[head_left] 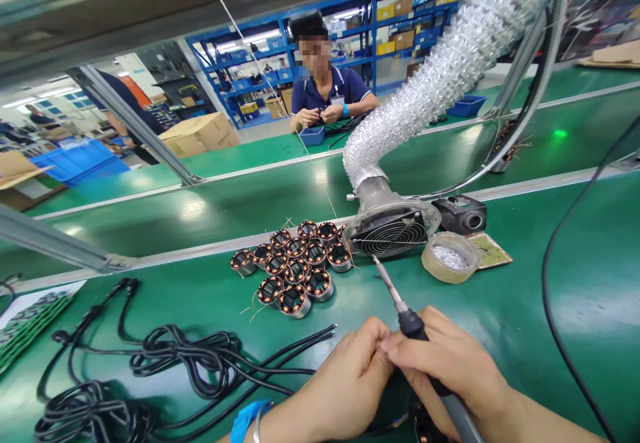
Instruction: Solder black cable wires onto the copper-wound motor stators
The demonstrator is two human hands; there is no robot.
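Observation:
My right hand (453,363) is closed around the dark handle of a soldering iron (411,323). The iron's metal tip points up and away, close to the front of the fan grille (393,233). My left hand (345,383) is closed in a pinch, its fingertips meeting those of my right hand. Whatever sits between those fingertips is hidden. Below my hands, part of a copper-wound stator (423,423) shows, mostly covered by my right hand. Several more motor stators (297,270) stand in a cluster on the green bench, some with thin wires sticking out.
Bundled black cables (190,356) lie on the left, near green circuit boards (35,326). A silver exhaust duct (425,90) drops to the fan. Beside it are a round tub (450,260) and a black device (459,214). Across the bench sits a co-worker (327,93).

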